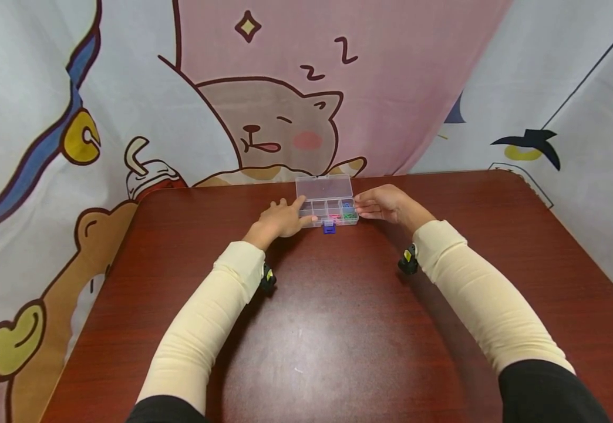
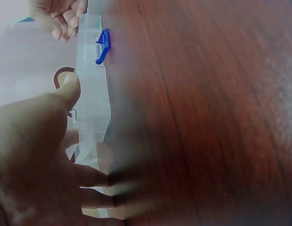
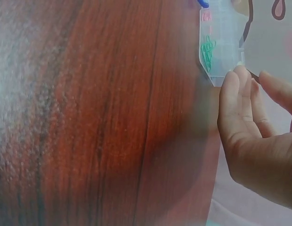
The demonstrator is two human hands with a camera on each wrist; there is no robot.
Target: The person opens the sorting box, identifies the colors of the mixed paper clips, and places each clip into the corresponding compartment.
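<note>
A clear plastic compartment box [image 1: 319, 206] stands near the far edge of the table, its lid [image 1: 323, 187] raised at the back. A blue latch [image 1: 329, 228] hangs at its front. Small green pieces [image 3: 208, 54], pink pieces [image 1: 334, 217] and blue pieces [image 1: 347, 206] lie in its right-hand compartments. At the left end is my left hand [image 1: 281, 220], thumb over the front rim and the other fingers spread down by the table. My right hand [image 1: 386, 204] has its extended fingertips right at the box's right end, the thumb held apart from them.
The brown wooden table [image 1: 306, 329] has a glossy surface. Directly behind the box hangs a cartoon-printed cloth [image 1: 391, 88], which also runs down the left and right sides. Each wrist carries a small black camera [image 1: 408, 260].
</note>
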